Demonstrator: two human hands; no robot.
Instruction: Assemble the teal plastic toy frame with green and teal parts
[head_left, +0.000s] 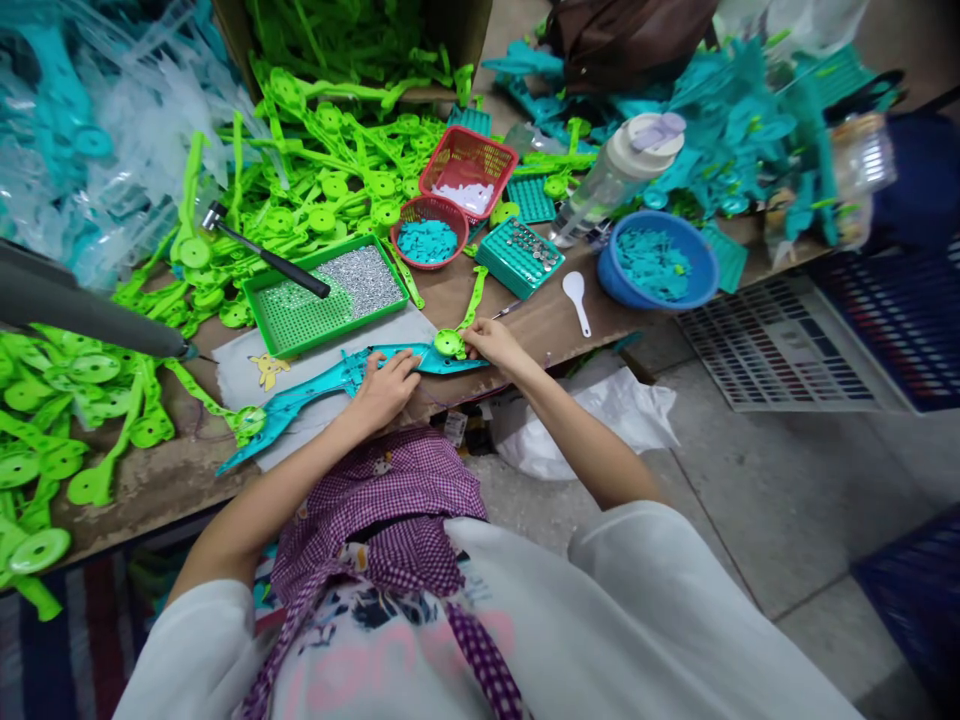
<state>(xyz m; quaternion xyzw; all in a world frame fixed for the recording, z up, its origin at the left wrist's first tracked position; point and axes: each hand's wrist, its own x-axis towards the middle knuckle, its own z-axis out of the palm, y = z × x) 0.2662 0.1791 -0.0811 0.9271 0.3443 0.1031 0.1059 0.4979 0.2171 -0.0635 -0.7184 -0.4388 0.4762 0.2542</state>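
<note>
A long turquoise plastic piece lies across the grey cloth at the table's front edge. My left hand rests on its middle, palm down, fingers spread. At its right end sits the round head of a green plastic piece, whose arm points up and away. My right hand has its fingers pressed together at the right side of that round head; anything small between the fingertips is hidden. Another green piece has its round head at the turquoise piece's left end.
Behind the hands are a green tray of small metal parts, a hammer, red baskets, a teal block, a white spoon, a bottle and a blue bowl. Green pieces heap up left. A grey arm juts in left.
</note>
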